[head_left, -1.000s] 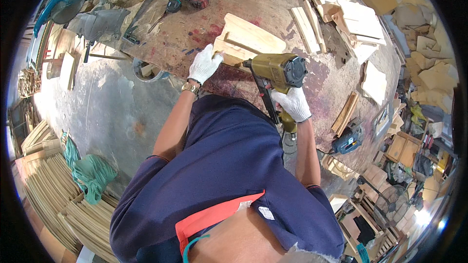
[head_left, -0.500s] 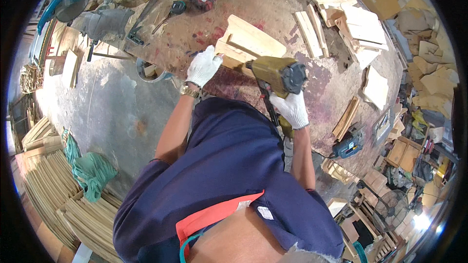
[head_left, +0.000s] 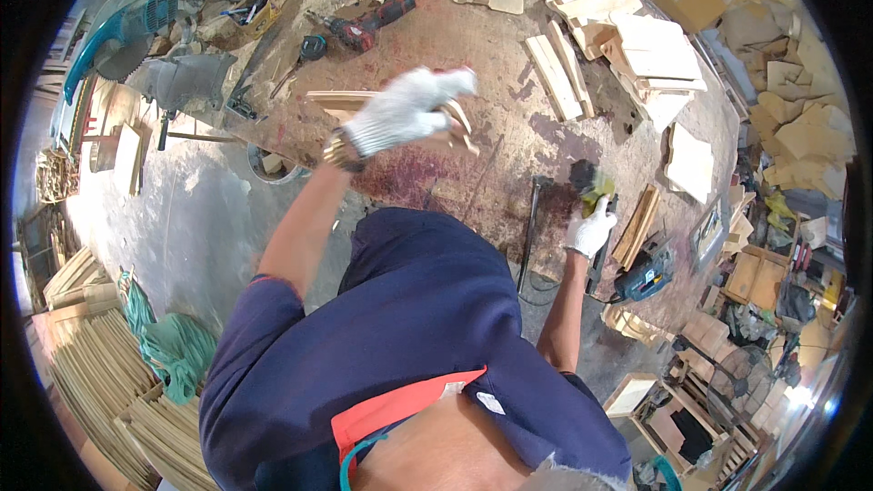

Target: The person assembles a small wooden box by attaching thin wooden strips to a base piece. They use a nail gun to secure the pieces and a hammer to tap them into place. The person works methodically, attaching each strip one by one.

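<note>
My left hand (head_left: 409, 114), in a white knit glove and smeared by motion, is above the bench, gripping a pale wooden piece (head_left: 338, 101). The wood shows on both sides of the glove, but its middle is hidden by the hand. To the right, my gloved right hand (head_left: 591, 229) is closed around the handle of a yellow and black nail gun (head_left: 597, 188). The tool stands steeply over the bench, seen end-on and partly blurred. A dark hose (head_left: 528, 241) hangs beside it.
The worn bench (head_left: 436, 173) carries a red and black drill (head_left: 368, 25), a tape measure (head_left: 313, 46), stacked boards (head_left: 659, 55), thin strips (head_left: 637, 226) and a blue jigsaw (head_left: 644, 275). A circular saw (head_left: 118, 45) stands far left, a bucket (head_left: 273, 164) below the bench edge.
My right hand has swung the nail gun right, away from the wood. My left hand has moved up and right over the wooden piece, which has turned and shifted left.
</note>
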`<action>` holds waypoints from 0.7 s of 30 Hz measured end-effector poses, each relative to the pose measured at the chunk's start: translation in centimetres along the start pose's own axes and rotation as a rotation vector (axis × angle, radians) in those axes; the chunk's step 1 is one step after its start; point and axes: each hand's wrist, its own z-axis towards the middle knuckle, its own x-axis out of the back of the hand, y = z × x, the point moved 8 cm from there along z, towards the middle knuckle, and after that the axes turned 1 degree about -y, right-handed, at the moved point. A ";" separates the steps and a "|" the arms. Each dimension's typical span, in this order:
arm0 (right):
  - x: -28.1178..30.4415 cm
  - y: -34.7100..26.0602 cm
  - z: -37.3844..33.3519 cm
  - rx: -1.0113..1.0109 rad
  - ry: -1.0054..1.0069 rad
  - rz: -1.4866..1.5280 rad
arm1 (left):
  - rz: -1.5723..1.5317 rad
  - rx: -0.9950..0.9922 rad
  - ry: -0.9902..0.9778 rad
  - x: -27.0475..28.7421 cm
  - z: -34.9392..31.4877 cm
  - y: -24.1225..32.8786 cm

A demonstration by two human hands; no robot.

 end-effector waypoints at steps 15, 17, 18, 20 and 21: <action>-3.3 -1.4 0.8 0.024 0.097 -0.085 | 0.363 0.122 0.280 -6.0 13.6 -14.7; -3.3 -3.0 -0.9 0.029 0.032 -0.004 | 0.334 0.292 0.559 0.2 13.2 -18.9; -4.0 -4.1 -2.2 0.070 -0.092 0.122 | 0.363 0.338 0.647 3.0 12.6 -21.1; -5.1 -6.1 -4.8 0.122 -0.202 0.062 | 0.351 0.636 0.701 7.2 11.2 -27.1; -5.4 -6.8 -5.9 0.126 -0.216 0.156 | 0.535 0.675 0.686 9.1 11.1 -28.9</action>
